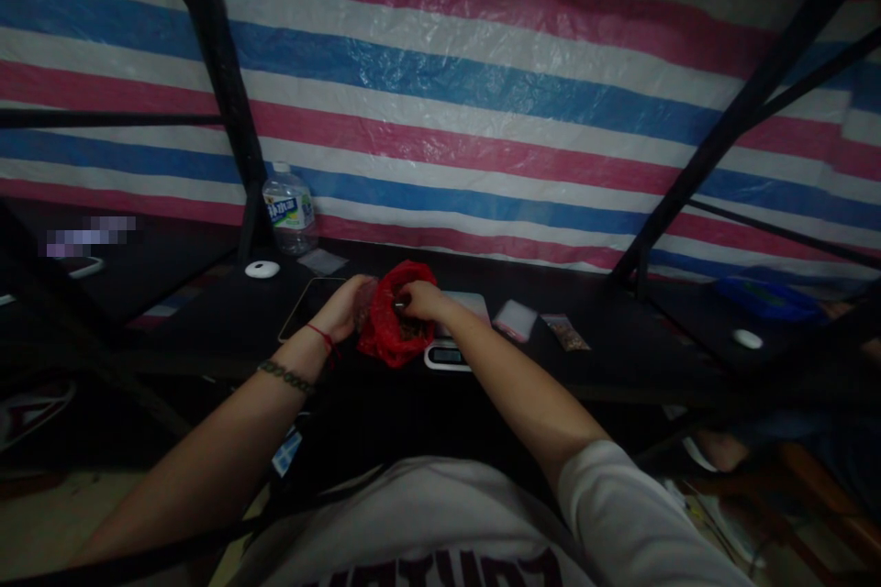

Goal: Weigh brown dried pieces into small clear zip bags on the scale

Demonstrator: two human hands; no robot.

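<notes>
A red plastic bag (392, 330) sits on the dark table (619, 358) in front of me, partly over a small white digital scale (451, 353). My left hand (346, 307) grips the bag's left side, fingers curled round its edge. My right hand (418, 300) is at the bag's open mouth, fingers pinched on something small and dark that I cannot make out. A red string and a dark bead bracelet circle my left wrist.
A water bottle (290, 211) stands at the back left by a black frame post, with a white round object (262, 270) beside it. A phone (306, 304) lies left of the bag. Small clear packets (515, 319) and a filled packet (565, 332) lie to the right. A striped tarp hangs behind.
</notes>
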